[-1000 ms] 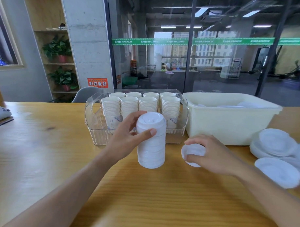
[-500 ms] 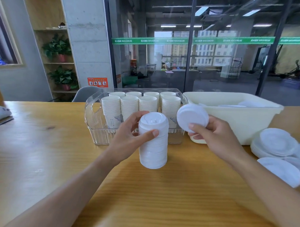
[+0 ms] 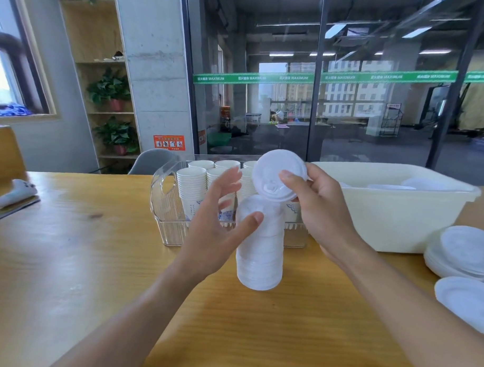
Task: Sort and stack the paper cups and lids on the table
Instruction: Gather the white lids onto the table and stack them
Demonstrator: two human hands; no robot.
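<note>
A tall stack of white lids stands on the wooden table in front of me. My left hand grips its upper part, thumb on the near side and fingers behind. My right hand holds a single white lid tilted just above the top of the stack. Behind, a clear bin holds several stacks of paper cups. Loose lids lie on the table at the right.
A cream plastic tub with a few lids inside stands to the right of the clear bin. A small white object lies at the table's left edge. A grey chair and a glass wall are behind the table.
My right hand picked a lid off the table, lifted it and carried it left, and it now hangs tilted over the stack. My left hand stayed on the stack.
</note>
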